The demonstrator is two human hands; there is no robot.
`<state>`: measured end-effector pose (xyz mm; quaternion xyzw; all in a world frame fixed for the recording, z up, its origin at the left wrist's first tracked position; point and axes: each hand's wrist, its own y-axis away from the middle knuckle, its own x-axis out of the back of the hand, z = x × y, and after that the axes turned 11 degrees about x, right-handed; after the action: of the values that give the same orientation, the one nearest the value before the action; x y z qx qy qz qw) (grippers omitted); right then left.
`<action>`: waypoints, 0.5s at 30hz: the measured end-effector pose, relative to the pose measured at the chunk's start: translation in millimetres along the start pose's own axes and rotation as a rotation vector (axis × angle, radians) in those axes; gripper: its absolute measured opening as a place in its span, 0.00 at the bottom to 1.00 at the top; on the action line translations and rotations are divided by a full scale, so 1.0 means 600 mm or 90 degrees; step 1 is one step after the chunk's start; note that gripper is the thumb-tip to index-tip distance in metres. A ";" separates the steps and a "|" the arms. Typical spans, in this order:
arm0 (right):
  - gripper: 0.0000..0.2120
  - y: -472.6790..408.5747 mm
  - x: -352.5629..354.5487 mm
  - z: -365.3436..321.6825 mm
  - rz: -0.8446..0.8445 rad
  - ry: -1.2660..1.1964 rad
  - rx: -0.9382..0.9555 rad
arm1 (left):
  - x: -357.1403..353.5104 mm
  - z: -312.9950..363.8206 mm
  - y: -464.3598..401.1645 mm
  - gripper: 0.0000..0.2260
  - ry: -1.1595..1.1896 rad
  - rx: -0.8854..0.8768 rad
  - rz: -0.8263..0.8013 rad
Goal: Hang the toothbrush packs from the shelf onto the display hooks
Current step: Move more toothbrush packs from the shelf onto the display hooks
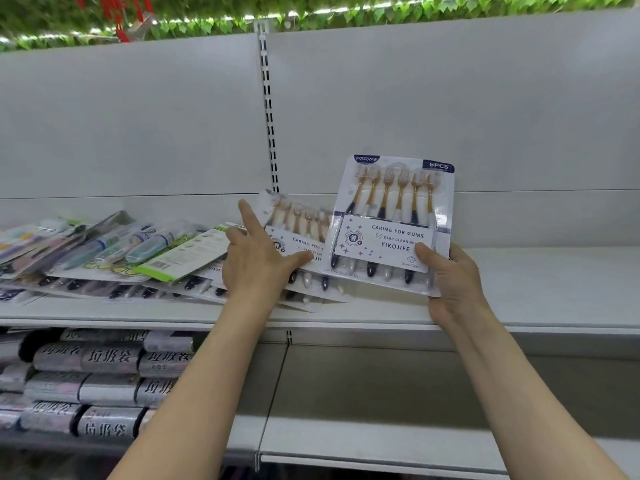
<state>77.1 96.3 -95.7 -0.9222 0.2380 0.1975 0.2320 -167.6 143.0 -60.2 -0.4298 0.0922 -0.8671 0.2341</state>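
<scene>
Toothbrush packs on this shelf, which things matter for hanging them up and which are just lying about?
Job:
- six-piece pack, gripped by the right hand
- second pack, lifted by the left hand
- pile of packs on the shelf

Lying about:
- rolls of bags on the lower shelf
- leaf garland

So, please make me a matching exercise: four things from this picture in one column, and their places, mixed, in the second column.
Things:
1. upright six-brush pack
2. second pack of the same kind
3. heap of mixed packs
4. dark rolls

Places:
A. lower shelf, at left
B. gripped by the right hand
C. upper shelf, at left
D. under the left hand

Pairs: 1-B, 2-D, 3-C, 4-A
</scene>
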 end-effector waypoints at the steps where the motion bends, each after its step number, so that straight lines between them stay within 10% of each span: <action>1: 0.13 0.001 0.003 -0.002 -0.005 -0.010 -0.010 | 0.001 0.001 0.003 0.60 0.032 -0.003 0.002; 15: 0.06 0.015 -0.001 -0.013 0.001 -0.053 0.031 | 0.050 -0.046 0.068 0.20 0.367 0.038 0.027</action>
<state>74.0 85.2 -91.9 -0.9071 0.2336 0.2300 0.2639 -192.0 91.4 -70.8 -0.1563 0.1384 -0.9508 0.2290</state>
